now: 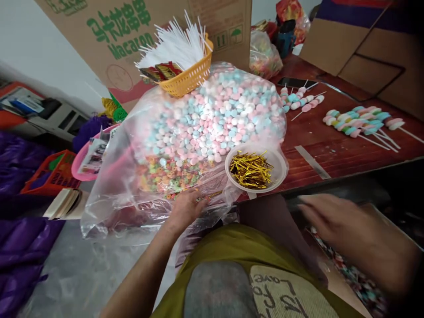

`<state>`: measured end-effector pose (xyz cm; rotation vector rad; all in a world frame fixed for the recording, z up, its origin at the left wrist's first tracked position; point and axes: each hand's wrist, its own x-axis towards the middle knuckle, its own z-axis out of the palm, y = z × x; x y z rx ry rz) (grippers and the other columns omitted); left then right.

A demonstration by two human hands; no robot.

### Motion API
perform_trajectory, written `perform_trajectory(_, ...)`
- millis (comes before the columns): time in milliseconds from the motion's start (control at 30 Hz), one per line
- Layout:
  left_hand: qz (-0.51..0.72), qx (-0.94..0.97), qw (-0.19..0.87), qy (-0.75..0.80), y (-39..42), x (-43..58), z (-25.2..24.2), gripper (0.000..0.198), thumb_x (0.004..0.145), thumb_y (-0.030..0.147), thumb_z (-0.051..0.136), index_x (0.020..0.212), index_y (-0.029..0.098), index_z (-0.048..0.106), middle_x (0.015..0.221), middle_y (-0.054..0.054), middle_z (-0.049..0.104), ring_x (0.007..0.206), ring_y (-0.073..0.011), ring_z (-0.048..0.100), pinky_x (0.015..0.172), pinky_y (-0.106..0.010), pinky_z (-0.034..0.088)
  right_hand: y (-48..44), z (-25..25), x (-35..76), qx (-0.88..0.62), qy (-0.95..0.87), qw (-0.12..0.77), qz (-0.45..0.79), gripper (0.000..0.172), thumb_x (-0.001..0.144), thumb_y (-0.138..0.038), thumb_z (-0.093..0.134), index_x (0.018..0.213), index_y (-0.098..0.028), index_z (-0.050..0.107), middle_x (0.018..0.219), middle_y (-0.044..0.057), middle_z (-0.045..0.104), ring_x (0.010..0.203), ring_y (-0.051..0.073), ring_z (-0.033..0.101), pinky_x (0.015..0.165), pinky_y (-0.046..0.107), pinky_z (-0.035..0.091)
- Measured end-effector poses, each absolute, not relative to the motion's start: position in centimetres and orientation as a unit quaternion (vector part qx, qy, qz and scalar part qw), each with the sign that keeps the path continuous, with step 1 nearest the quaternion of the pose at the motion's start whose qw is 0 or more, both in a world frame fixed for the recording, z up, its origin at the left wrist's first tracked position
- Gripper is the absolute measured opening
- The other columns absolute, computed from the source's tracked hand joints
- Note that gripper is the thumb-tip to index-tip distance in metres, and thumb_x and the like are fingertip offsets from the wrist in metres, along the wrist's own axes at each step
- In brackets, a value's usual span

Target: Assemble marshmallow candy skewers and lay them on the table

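Observation:
My left hand (186, 206) is over the front of a big clear plastic bag (109, 207), its fingers drawn together around a thin gold twist tie (213, 194) that sticks out to the right. Under and behind the bag's film lie ring-shaped coloured candies (175, 174) and many pink, white and blue marshmallows (212, 119). A white plastic bowl (281, 170) of gold twist ties (251, 170) stands right of that hand. Smeared by motion, my right hand (341, 221) is off the table's front edge, above a box of wrapped sweets (361, 282); its fingers cannot be read.
An orange basket (192, 79) of white sticks rests behind the marshmallows, before a tall carton (132, 44). Marshmallow skewers (361, 121) lie on the right of the red table (347, 159), more skewers (301, 101) farther back. A pink basin (81, 165) stands at left.

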<state>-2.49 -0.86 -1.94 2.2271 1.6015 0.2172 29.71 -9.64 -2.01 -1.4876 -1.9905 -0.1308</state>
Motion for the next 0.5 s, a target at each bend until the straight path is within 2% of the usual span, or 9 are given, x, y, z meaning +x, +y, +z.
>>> perform_trajectory(100,-0.003,0.813,0.146,0.564,-0.2,-1.2,-2.9,0.018,0.084,0.029,0.055,0.084,0.020,0.070,0.087,-0.009,0.067,0.081,-0.0225,0.061,0.071,-0.031,0.041,-6.1,-1.1,24.0,-0.498,-0.834,0.235,-0.023,0.020,0.091,-0.025,0.048,0.080,-0.018,0.063,0.075,0.007,0.065,0.069,0.019,0.057,0.063,0.033,0.041)
perform_trajectory(233,-0.003,0.816,0.122,0.565,1.4,-1.2,-3.5,0.022,0.088,0.027,0.048,0.087,0.020,0.069,0.090,-0.010,0.069,0.087,-0.0247,0.062,0.078,-0.035,0.041,-4.1,-0.1,19.0,-0.488,-0.852,0.189,0.018,0.018,0.087,-0.018,0.052,0.072,-0.018,0.061,0.071,0.005,0.062,0.070,0.018,0.054,0.064,0.031,0.038)
perform_trajectory(300,0.009,0.814,0.103,0.571,2.6,-1.3,-3.5,0.028,0.090,0.028,0.044,0.087,0.016,0.069,0.090,-0.013,0.069,0.085,-0.0274,0.063,0.076,-0.038,0.042,-3.9,0.0,18.6,-0.485,-0.848,0.212,0.028,0.020,0.088,-0.019,0.051,0.071,-0.018,0.060,0.070,0.005,0.062,0.069,0.017,0.053,0.064,0.030,0.039)
perform_trajectory(367,0.021,0.812,0.076,0.579,4.0,-1.3,-3.5,0.033,0.091,0.027,0.039,0.086,0.013,0.069,0.088,-0.016,0.068,0.082,-0.0301,0.064,0.072,-0.039,0.043,-3.6,0.0,19.9,-0.478,-0.832,0.279,0.044,0.019,0.090,-0.021,0.048,0.078,-0.017,0.063,0.076,0.005,0.064,0.073,0.016,0.055,0.068,0.029,0.042)
perform_trajectory(433,0.018,0.808,-0.003,0.589,5.1,-1.4,-3.7,0.035,0.092,0.028,0.035,0.093,0.017,0.068,0.088,-0.012,0.069,0.079,-0.0283,0.064,0.069,-0.037,0.044,-2.8,0.0,22.9,-0.512,-0.793,0.326,0.050,0.020,0.091,-0.023,0.045,0.087,-0.018,0.064,0.085,0.005,0.067,0.080,0.015,0.058,0.074,0.027,0.046)
perform_trajectory(500,0.036,0.803,-0.050,0.593,5.8,-2.1,-4.4,0.035,0.092,0.027,0.034,0.102,0.017,0.065,0.087,-0.011,0.069,0.073,-0.0264,0.064,0.067,-0.037,0.045,-1.4,0.3,28.0,-0.629,-0.718,0.297,0.031,0.020,0.091,-0.024,0.046,0.088,-0.020,0.066,0.089,0.004,0.068,0.086,0.014,0.060,0.081,0.026,0.047)
